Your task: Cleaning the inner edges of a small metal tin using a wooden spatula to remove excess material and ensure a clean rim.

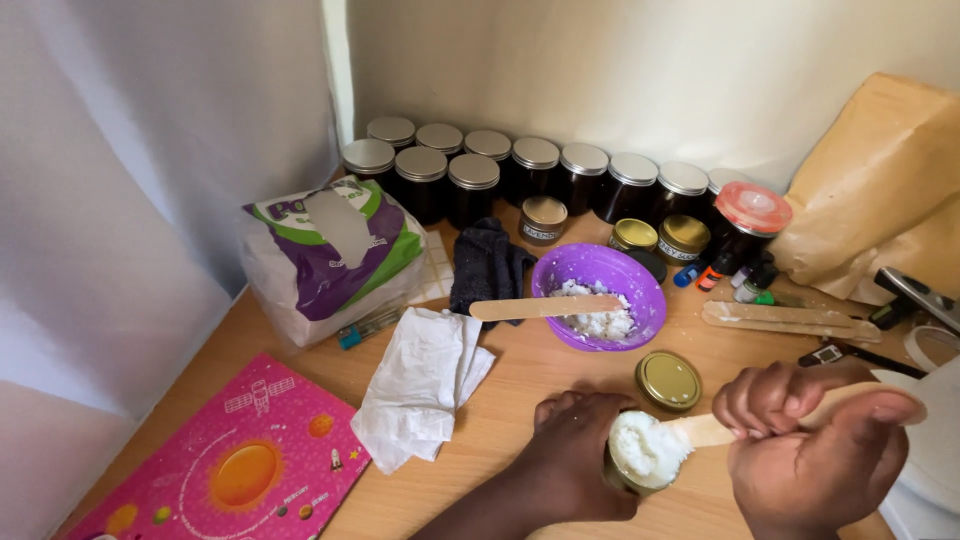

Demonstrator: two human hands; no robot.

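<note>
Head view: left hand [575, 455] grips small jar [645, 455], right hand [815, 440] clenches wooden spatula [705, 430] packing white cream, probably near full; level next, gold lid [668, 381] just behind jar.

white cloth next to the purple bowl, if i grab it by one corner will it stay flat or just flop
The white cloth would most likely flop: it already lies crumpled in soft folds on the wooden table. It looks thin, so probably light for its size. Nothing appears to rest on it, so it should lift freely, and it will probably bunch rather than slide if pushed.
</note>
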